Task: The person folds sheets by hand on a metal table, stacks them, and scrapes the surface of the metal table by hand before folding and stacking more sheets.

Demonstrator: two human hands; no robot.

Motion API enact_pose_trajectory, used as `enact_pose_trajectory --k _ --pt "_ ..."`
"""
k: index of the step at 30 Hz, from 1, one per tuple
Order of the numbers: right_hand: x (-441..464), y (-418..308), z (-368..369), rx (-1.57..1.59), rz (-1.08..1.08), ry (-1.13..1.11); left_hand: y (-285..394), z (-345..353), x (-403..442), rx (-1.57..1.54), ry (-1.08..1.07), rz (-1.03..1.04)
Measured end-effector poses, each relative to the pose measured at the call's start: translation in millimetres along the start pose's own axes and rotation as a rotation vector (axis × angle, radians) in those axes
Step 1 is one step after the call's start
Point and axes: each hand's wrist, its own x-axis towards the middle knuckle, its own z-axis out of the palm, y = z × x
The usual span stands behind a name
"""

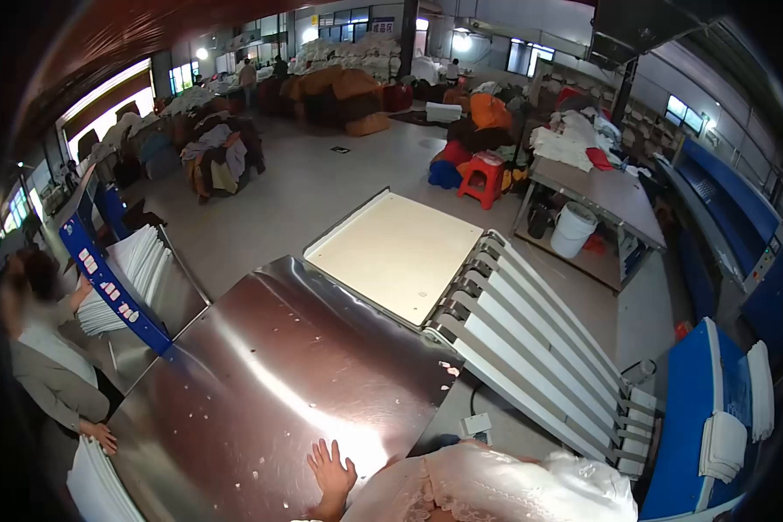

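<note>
Left hand splayed over the metal tabletop, near white lace fabric; the right hand's state I couldn't tell

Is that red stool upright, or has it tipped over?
Upright: the red plastic stool stands with its legs down and seat on top.

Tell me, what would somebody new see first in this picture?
Probably the big shiny metal table filling the lower middle, with the person's left hand spread over its near end. Beside that hand, at the bottom edge, is white lacy cloth. Farther off, right of the middle, a bright red stool stands out too.
</note>
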Motion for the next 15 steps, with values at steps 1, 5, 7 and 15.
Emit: enact_pose_trajectory --k 1,5,7,15 --pt "10 -2 -6 -0.016 -0.025 -0.019 1 0 2 0.003 -0.003 -0.036" --pt "53 -1 -29 -0.066 -0.116 -0.085 8 2 12 0.025 0.058 -0.142" --pt "74 -4 -45 -0.084 -0.160 -0.106 9 7 15 0.033 0.072 -0.187" --pt "136 16 -87 -0.070 -0.211 -0.070 17 28 32 0.140 0.117 -0.309"
